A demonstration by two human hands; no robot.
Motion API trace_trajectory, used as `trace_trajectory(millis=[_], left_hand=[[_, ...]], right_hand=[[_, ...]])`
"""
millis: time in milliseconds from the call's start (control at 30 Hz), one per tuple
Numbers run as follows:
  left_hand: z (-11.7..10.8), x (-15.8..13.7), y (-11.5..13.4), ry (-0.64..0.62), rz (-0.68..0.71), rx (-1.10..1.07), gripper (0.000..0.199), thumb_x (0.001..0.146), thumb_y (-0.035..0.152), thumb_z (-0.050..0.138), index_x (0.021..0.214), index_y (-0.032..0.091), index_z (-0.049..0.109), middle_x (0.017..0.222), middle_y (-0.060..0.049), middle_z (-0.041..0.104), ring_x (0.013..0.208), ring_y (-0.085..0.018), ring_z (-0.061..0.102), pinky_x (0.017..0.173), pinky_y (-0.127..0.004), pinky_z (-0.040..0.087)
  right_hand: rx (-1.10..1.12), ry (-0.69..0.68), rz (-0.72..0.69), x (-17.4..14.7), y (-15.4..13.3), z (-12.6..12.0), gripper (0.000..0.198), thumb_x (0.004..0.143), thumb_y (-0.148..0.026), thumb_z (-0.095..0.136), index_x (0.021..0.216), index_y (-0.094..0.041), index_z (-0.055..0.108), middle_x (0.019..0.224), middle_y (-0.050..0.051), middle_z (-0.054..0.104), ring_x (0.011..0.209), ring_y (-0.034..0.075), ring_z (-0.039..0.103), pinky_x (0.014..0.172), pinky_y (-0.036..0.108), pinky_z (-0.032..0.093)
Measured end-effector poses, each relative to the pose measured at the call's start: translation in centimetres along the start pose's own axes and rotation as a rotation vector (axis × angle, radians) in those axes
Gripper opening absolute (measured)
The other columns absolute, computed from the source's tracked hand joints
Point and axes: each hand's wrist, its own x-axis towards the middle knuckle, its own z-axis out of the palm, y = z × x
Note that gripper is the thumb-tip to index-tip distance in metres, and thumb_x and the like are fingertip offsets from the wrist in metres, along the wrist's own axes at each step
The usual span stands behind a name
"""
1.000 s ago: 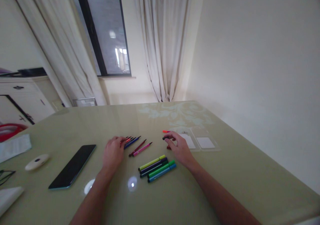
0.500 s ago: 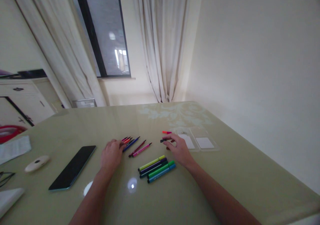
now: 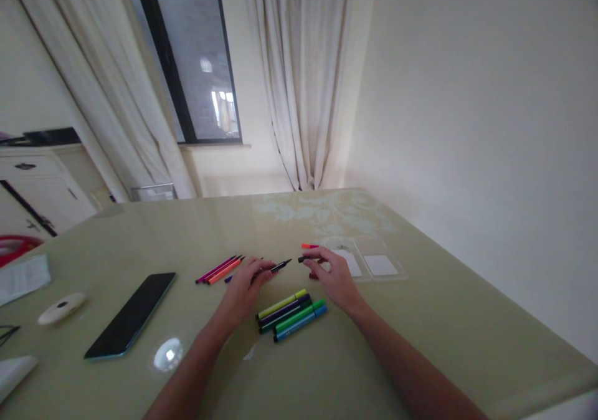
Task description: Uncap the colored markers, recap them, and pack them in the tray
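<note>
My left hand (image 3: 247, 284) is closed on an uncapped black marker (image 3: 281, 266), its tip pointing right. Just across from that tip, my right hand (image 3: 331, 273) pinches a small black cap (image 3: 304, 259); a narrow gap separates the two. Behind my left hand lie several uncapped markers in pink and orange (image 3: 223, 271), partly covered by the fingers. In front of both hands rests a group of capped markers, among them a yellow-green one (image 3: 281, 304) and a blue one (image 3: 299, 324). An orange-and-pink cap (image 3: 309, 246) sits beyond my right hand.
An opened clear plastic case (image 3: 392, 267) with white inserts lies right of my right hand. On the left are a dark phone or tablet (image 3: 131, 315), a white mouse-like object (image 3: 62, 309) and a folded cloth or paper (image 3: 24, 280). The wall borders the table's right edge.
My left hand has moved right from the uncapped markers and now carries the black marker toward the cap. My right hand stays nearly in place, still pinching the black cap.
</note>
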Motion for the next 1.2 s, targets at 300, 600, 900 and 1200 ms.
trace_trajectory(millis=[300,600,900,1200], left_hand=[[0.4,-0.3,1.6,-0.048,0.026,-0.037,0.026,0.096,0.032,0.05,0.105,0.021,0.071,0.096,-0.006,0.066,0.09,-0.021,0.062,0.081,-0.033,0.049],[1.8,-0.8,2.6,-0.036,-0.028,-0.105,0.021,0.093,0.038,0.061,0.103,0.023,0.073,0.095,-0.003,0.073,0.088,-0.021,0.067,0.078,-0.031,0.051],[1.6,-0.9,3.3,-0.023,0.006,-0.047,0.023,0.094,0.041,0.06,0.099,0.023,0.075,0.091,-0.004,0.073,0.086,-0.022,0.066,0.077,-0.032,0.051],[1.6,-1.0,2.1,-0.128,-0.001,0.09,0.026,0.094,0.038,0.057,0.102,0.023,0.077,0.101,-0.008,0.072,0.093,-0.023,0.067,0.082,-0.034,0.053]], right_hand=[[-0.035,-0.042,-0.05,-0.2,-0.7,0.2,0.018,0.086,-0.036,0.07,0.096,-0.023,0.079,0.098,0.006,0.077,0.086,0.021,0.069,0.071,0.032,0.06],[0.004,-0.129,-0.036,-0.3,-0.8,0.2,0.018,0.083,-0.037,0.075,0.092,-0.023,0.081,0.084,0.004,0.078,0.079,0.02,0.07,0.071,0.03,0.054],[0.03,-0.182,-0.002,-0.5,-1.1,-0.1,0.019,0.081,-0.039,0.076,0.088,-0.022,0.08,0.079,0.003,0.077,0.077,0.02,0.07,0.072,0.031,0.055],[-0.387,-0.025,-0.102,1.2,1.4,-2.7,0.02,0.092,-0.036,0.064,0.088,-0.022,0.078,0.095,0.008,0.074,0.09,0.023,0.066,0.088,0.04,0.052]])
